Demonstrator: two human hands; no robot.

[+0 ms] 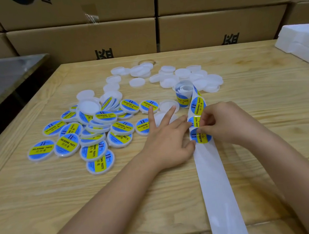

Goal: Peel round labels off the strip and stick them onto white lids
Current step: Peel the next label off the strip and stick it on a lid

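A white label strip [217,177] runs along the wooden table [82,202] from a small standing roll [184,94] towards the near edge. Its near length is bare backing, with three blue-and-yellow "SOLDERING PASTE" labels left near the roll. The right hand [225,122] has its fingers curled, pinching the top edge of the nearest round label [200,138] on the strip. The left hand [166,139] is spread open, index and middle fingers straight and pointing away, thumb tip pressing the strip's left edge. Just beyond that hand lie two plain white lids [168,105]. A heap of labelled lids [86,132] lies to the left, and loose unlabelled lids [183,74] are scattered behind the roll. Stacked cardboard cartons [83,42] behind the table are closed, so their contents cannot be seen.
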